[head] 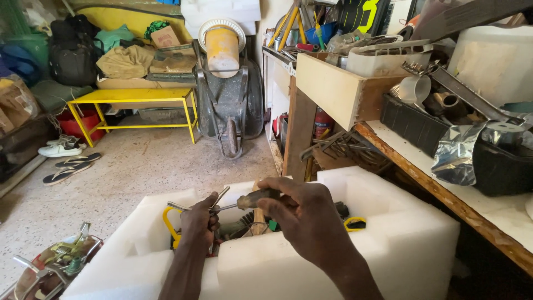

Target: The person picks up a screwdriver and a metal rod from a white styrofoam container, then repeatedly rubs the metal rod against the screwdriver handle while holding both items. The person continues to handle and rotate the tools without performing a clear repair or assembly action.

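Right hand (302,214) grips screwdriver (256,199), tip at metal pieces pinched in left hand (200,225).

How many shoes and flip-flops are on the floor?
3 that I can see: a white shoe by the left wall, then two flip-flops lying just in front of it. More may be hidden under clutter.

Daylight is bright and even; shadows are soft. The white foam block (333,255) is near overexposure. Focus is sharp throughout; wide-angle distortion bends the edges.
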